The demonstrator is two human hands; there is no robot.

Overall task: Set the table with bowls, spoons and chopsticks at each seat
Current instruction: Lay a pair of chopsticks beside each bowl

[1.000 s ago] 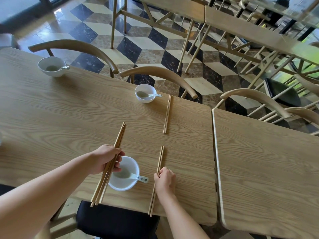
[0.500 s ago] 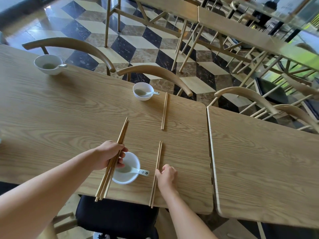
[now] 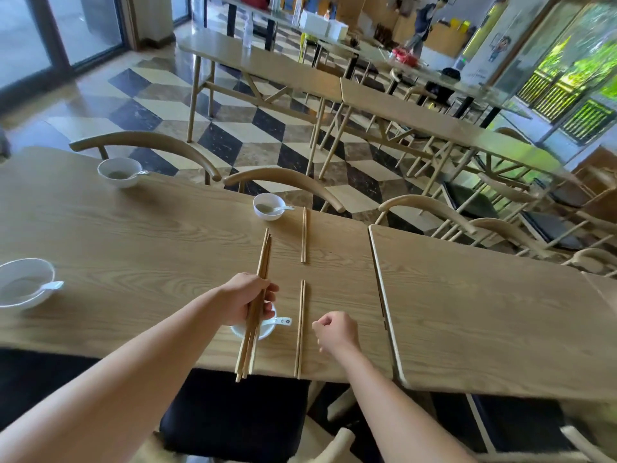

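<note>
My left hand (image 3: 246, 300) grips a bundle of wooden chopsticks (image 3: 263, 259) above a white bowl (image 3: 259, 331) with a white spoon (image 3: 279, 321) at the near seat. To the right of that bowl a pair of chopsticks (image 3: 300, 329) lies straight on the wooden table (image 3: 150, 248). My right hand (image 3: 335, 330) hovers just right of this pair, fingers loosely curled, holding nothing. Across the table stands another bowl with a spoon (image 3: 269, 206), a chopstick pair (image 3: 303, 233) beside it. Two more bowls with spoons sit at the far left (image 3: 119, 172) and the near left (image 3: 23, 284).
A second wooden table (image 3: 484, 312) butts against the right side. Curved wooden chair backs (image 3: 283, 178) line the far edge, and a black chair seat (image 3: 233, 416) is below the near edge. More tables and chairs fill the room behind; a person stands far back.
My right hand has let go of the near chopstick pair and drawn off to the right. The view has lifted, showing more of the room and a bowl at the near left.
</note>
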